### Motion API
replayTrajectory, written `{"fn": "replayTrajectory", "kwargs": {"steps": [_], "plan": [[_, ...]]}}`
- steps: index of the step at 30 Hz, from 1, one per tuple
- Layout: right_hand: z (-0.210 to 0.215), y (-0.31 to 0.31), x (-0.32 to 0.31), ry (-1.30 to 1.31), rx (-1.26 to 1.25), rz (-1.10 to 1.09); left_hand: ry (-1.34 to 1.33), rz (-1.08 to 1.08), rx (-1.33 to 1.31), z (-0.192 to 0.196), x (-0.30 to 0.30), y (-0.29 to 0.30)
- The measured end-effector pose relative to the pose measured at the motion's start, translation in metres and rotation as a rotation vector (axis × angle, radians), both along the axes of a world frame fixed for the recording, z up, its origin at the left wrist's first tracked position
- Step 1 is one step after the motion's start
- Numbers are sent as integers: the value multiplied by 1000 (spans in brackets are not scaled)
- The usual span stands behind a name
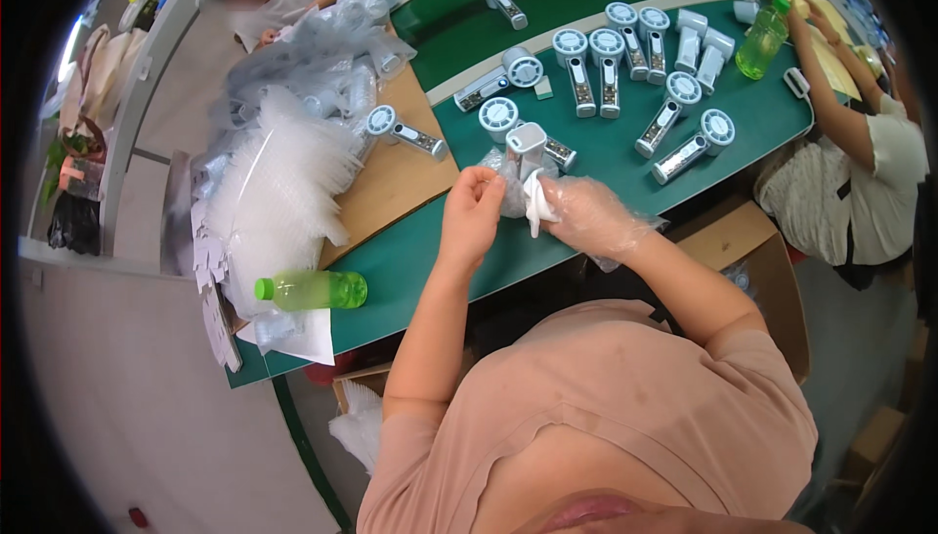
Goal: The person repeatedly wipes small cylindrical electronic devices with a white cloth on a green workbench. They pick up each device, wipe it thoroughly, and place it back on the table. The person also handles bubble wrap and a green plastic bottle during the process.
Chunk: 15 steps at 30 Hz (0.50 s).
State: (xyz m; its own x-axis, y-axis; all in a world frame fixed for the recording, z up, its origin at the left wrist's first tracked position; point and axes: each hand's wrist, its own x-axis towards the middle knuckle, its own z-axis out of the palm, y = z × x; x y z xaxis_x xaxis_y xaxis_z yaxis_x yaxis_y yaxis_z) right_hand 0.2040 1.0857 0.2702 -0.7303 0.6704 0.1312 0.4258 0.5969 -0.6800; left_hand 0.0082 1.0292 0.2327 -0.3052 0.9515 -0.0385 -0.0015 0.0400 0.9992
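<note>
Both hands grip — left hand (472,213) pinching a clear bag (510,185), gloved right hand (583,213) holding a white fan (529,158) — apparently mid-bagging, which calls for keeping the bag's mouth open.

Open green mat (410,270) lies bare just left of the hands; ahead, handheld fans (625,65) crowd the way, a bag pile (274,172) and green bottle (313,290) block farther left.
</note>
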Motion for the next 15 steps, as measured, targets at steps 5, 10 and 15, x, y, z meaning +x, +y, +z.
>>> {"fn": "replayTrajectory", "kwargs": {"steps": [5, 10, 15], "plan": [[4, -1, -2, -82, 5, 151, 356, -88, -30, 22, -6, 1], [18, -4, 3, 83, 113, 286, 772, -300, 217, 54, -3, 6], [58, -6, 16, 204, 227, 304, 525, -280, 53, 74, 9, -13]]}}
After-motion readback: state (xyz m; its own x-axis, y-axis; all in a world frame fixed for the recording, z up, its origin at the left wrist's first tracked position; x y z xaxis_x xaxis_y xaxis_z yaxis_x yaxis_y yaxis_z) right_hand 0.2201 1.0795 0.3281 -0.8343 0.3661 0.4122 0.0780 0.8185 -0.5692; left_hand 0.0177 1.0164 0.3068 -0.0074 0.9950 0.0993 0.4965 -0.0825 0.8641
